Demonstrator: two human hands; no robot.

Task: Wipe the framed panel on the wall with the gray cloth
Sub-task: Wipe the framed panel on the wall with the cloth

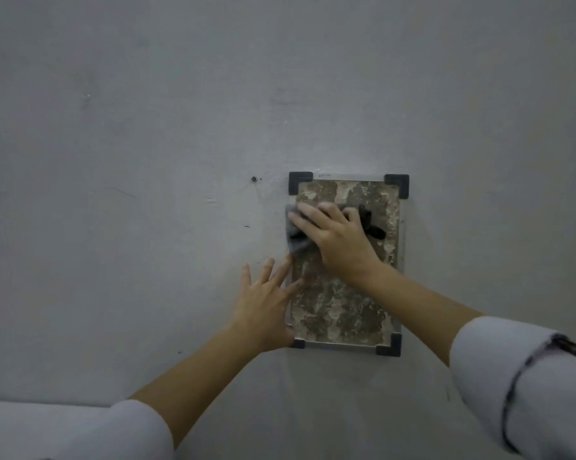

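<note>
The framed panel (343, 310) hangs on a grey wall, a mottled brown and grey rectangle with dark corner brackets. My right hand (336, 237) lies flat over its upper part, fingers spread, and presses the gray cloth (295, 237) against the surface. The cloth shows at the panel's left edge and as a dark bunch to the right of my fingers. My left hand (266, 303) rests flat with straight fingers on the wall and the panel's lower left edge, hiding the bottom left bracket in part.
The bare grey wall (147, 161) fills the view. A small screw or hole (253, 178) sits left of the panel's top left corner. White sleeves cover both upper forearms at the bottom.
</note>
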